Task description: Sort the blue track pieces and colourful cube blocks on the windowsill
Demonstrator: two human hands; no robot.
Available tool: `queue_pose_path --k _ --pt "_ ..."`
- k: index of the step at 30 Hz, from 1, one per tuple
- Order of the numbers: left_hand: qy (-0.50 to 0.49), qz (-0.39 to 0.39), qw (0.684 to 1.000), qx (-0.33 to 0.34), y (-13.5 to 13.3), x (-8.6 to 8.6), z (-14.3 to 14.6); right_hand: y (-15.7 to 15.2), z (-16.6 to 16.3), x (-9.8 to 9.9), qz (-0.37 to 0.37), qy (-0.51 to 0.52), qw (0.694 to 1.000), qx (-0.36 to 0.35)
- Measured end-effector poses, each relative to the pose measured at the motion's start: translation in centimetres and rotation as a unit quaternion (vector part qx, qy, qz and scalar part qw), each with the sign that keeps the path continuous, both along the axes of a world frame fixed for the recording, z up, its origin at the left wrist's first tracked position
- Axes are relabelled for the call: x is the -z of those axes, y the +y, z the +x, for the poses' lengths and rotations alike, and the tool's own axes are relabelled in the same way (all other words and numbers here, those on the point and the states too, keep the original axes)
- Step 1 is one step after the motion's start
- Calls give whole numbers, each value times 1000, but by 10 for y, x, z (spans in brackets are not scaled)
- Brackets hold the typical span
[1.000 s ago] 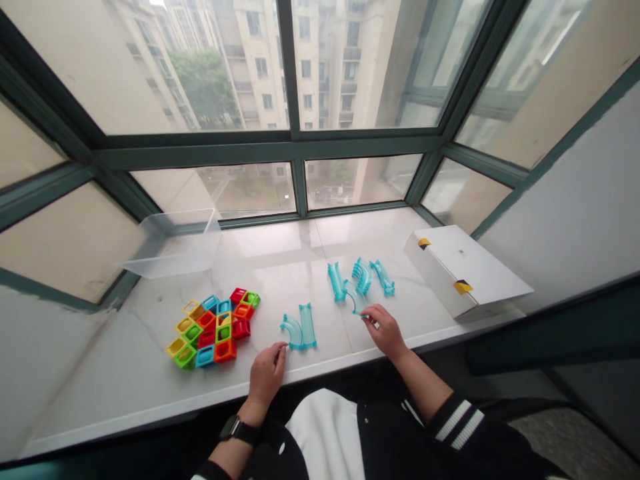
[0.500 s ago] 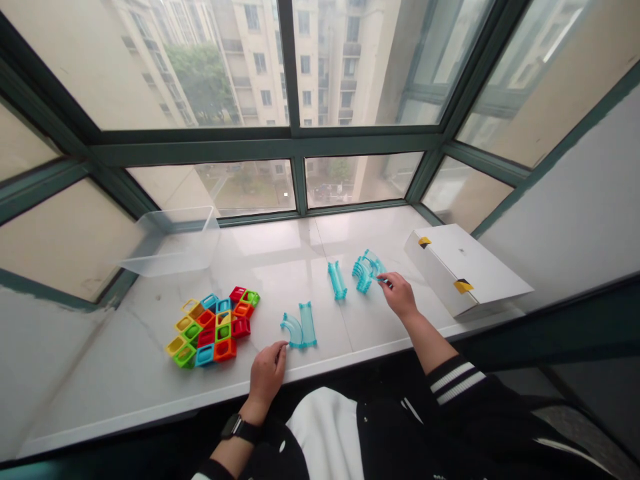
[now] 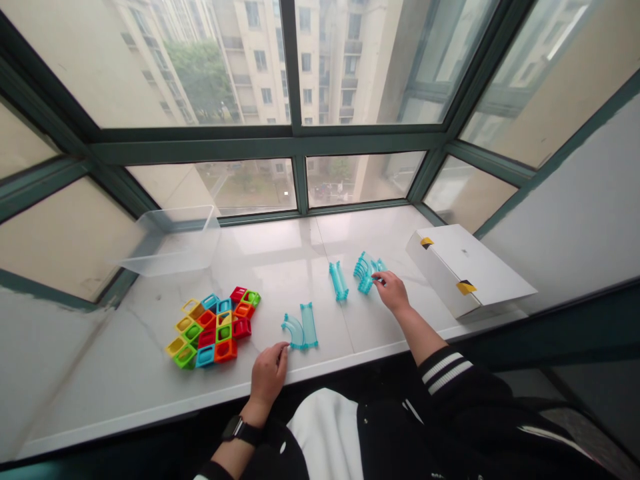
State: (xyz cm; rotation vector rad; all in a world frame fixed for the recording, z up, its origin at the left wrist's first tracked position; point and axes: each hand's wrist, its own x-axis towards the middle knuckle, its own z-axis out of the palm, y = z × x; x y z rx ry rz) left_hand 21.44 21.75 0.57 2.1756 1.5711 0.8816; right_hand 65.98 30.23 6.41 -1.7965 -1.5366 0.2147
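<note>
Two bare hands work at the white worktop (image 3: 280, 267). The right hand (image 3: 393, 292) has its grip pinched at the near edge of the turquoise track cluster (image 3: 366, 268), right of a straight track (image 3: 339, 281). The left hand (image 3: 270, 370) is at the near corner of a curved track (image 3: 297, 331); whether its grip is clenched or released cannot be told.

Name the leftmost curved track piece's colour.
That curved track piece is translucent turquoise, as the head view shows.
</note>
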Motion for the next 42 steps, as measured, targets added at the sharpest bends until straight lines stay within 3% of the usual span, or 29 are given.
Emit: queue_pose_path --k 42 --pt "6 6 1000 -1 -1 -3 2 -3 -4 -5 -19 -1 1000 -18"
